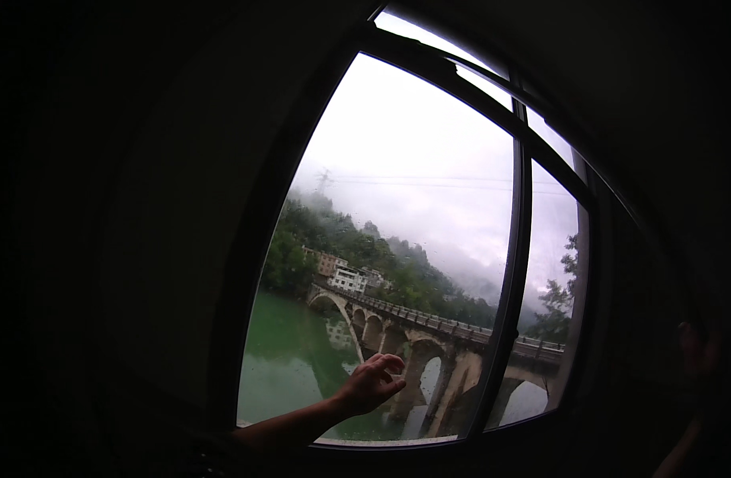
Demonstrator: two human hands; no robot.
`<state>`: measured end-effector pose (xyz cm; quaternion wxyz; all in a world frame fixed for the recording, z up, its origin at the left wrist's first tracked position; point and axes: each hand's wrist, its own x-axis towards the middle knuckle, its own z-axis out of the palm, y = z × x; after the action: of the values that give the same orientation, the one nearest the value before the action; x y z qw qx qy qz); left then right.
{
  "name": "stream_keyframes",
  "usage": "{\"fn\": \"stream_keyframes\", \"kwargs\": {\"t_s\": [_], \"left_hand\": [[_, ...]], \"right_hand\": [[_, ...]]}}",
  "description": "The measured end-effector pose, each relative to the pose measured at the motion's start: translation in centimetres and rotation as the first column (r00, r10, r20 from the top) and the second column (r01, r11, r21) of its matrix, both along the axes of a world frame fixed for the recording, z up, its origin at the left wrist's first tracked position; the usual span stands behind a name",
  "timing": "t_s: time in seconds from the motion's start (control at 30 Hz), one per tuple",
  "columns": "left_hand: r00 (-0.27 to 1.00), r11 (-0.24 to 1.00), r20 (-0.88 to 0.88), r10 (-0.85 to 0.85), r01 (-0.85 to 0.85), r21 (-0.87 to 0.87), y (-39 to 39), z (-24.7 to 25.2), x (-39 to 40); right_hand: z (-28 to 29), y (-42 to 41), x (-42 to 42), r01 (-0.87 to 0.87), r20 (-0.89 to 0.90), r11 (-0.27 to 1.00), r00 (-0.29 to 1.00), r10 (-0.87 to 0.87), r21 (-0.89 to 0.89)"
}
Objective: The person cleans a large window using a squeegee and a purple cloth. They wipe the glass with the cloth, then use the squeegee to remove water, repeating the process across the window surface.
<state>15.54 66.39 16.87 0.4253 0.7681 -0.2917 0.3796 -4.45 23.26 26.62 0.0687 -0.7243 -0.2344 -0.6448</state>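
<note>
My left hand is raised in front of the window pane, over the view of the bridge. Its fingers curl loosely, with a gap between them and the thumb, and nothing is held. Whether it touches the glass I cannot tell. Deep shadow at the far right nearly hides my right hand, which is raised beside the window; its fingers and anything in them are too dark to make out. A dark upright frame bar divides the large pane from a narrower pane.
Dark wall surrounds the window. A pale sill strip runs along its bottom edge. Outside, an arched bridge crosses green water, below wooded hills in mist and a white building.
</note>
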Motion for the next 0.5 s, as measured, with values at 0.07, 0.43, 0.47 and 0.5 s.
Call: {"fn": "stream_keyframes", "kwargs": {"t_s": [0.07,0.43,0.47,0.5], "left_hand": [[1.000,1.000,0.012,0.021,-0.021,0.013,0.4,-0.1,-0.8],[0.939,0.901,0.011,0.343,-0.325,-0.288,11.5,-3.2,-4.7],[0.936,0.883,-0.028,0.350,-0.340,-0.323,12.5,-3.9,-4.8],[0.930,0.865,-0.064,0.362,-0.361,-0.348,13.1,-4.5,-4.5]], "right_hand": [[2.4,4.5,0.6,0.040,0.048,0.998,0.998,-0.038,-0.050],[19.4,22.8,6.9,0.192,0.340,0.979,0.918,-0.205,0.070],[19.3,23.4,7.7,0.131,0.356,0.990,0.924,-0.139,0.048],[19.1,23.7,9.4,0.063,0.369,0.997,0.927,-0.071,0.034]]}}
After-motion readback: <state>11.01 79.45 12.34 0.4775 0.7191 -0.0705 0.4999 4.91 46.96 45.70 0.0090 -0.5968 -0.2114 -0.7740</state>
